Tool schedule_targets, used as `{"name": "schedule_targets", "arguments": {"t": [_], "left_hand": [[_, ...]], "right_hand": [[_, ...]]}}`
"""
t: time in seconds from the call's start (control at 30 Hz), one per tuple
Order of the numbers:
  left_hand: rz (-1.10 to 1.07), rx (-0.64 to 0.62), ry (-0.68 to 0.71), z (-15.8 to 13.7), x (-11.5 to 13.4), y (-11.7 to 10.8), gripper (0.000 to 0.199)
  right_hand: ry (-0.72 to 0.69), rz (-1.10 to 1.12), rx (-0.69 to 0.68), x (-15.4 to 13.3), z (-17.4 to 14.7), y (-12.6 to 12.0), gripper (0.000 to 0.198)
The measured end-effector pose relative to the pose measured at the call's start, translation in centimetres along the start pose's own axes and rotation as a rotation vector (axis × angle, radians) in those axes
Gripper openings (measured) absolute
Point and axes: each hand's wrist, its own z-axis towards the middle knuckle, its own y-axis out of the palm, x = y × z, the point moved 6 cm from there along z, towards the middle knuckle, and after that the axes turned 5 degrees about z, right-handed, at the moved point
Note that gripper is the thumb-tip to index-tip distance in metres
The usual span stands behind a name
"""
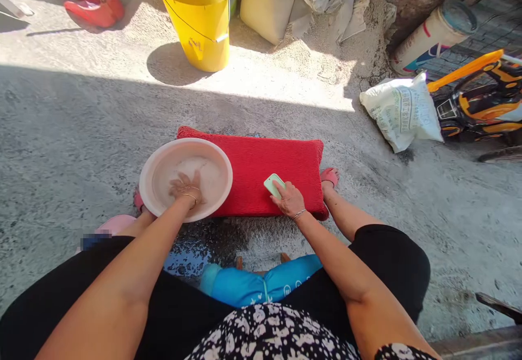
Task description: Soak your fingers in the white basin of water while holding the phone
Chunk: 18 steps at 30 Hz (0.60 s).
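My left hand (186, 187) dips into a pale pink basin (147, 186) of cloudy water, fingers spread and holding nothing that shows. The basin overlaps the left end of a red fabric-covered slab (261, 164), which lies low between my feet. On the red fabric, my right hand (290, 201) is closed around a flat, pale green scrubbing brush (274, 184) with rounded corners. Its underside is hidden, so bristles cannot be seen.
A yellow bucket (199, 23) stands ahead, with a red dustpan (95, 9) to its left. At right are a white sack (403, 110), an orange-and-black machine (481, 99) and a white bucket (428, 39). Wet concrete (187, 254) lies below the basin.
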Motion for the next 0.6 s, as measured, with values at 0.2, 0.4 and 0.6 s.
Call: {"name": "schedule_targets", "arguments": {"t": [0.2,0.4,0.6], "left_hand": [[0.001,0.011,0.006,-0.2,0.1,-0.2,0.118],[0.009,0.029,-0.004,0.5,0.0,0.4,0.119],[0.026,0.028,0.005,0.3,0.0,0.5,0.118]], "right_hand": [[0.149,-0.016,0.002,4.6,-0.5,2.9,0.06],[0.564,-0.029,-0.088,13.9,-4.2,3.9,0.065],[0.888,0.291,-0.092,17.0,-5.5,4.3,0.068]]}}
